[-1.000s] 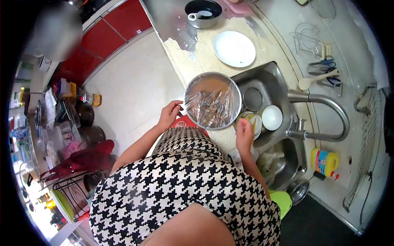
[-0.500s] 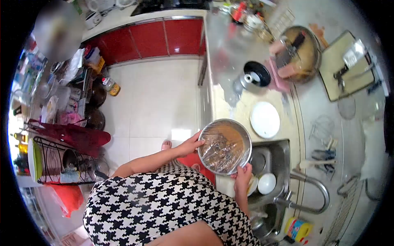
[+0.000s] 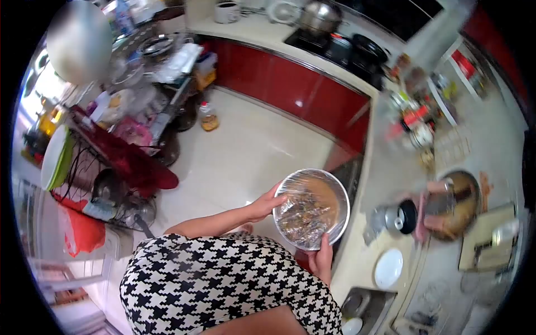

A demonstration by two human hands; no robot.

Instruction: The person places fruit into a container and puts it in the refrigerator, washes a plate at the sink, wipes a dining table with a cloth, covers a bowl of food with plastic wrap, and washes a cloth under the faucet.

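A round metal bowl (image 3: 311, 209) covered with clear plastic wrap is held between my two hands, in front of my body. Brownish food shows through the crinkled wrap, but its kind I cannot make out. My left hand (image 3: 265, 204) grips the bowl's left rim, thumb on top. At the lower right rim, my right hand (image 3: 321, 259) pinches the edge with its thumb over the wrap. The fingers under the bowl are hidden.
A counter at right carries a white plate (image 3: 388, 268), a metal and black appliance (image 3: 393, 218) and a sink (image 3: 382, 298) with a white bowl (image 3: 352, 325). Red cabinets (image 3: 279, 89) and a stove (image 3: 340, 50) stand ahead. A crowded rack (image 3: 139, 139) is at left; an oil bottle (image 3: 209, 118) stands on the floor.
My view has swung to the right, away from the sink, bringing the stove into sight. The wrapped bowl stays in both hands and is now over the floor beside the counter.
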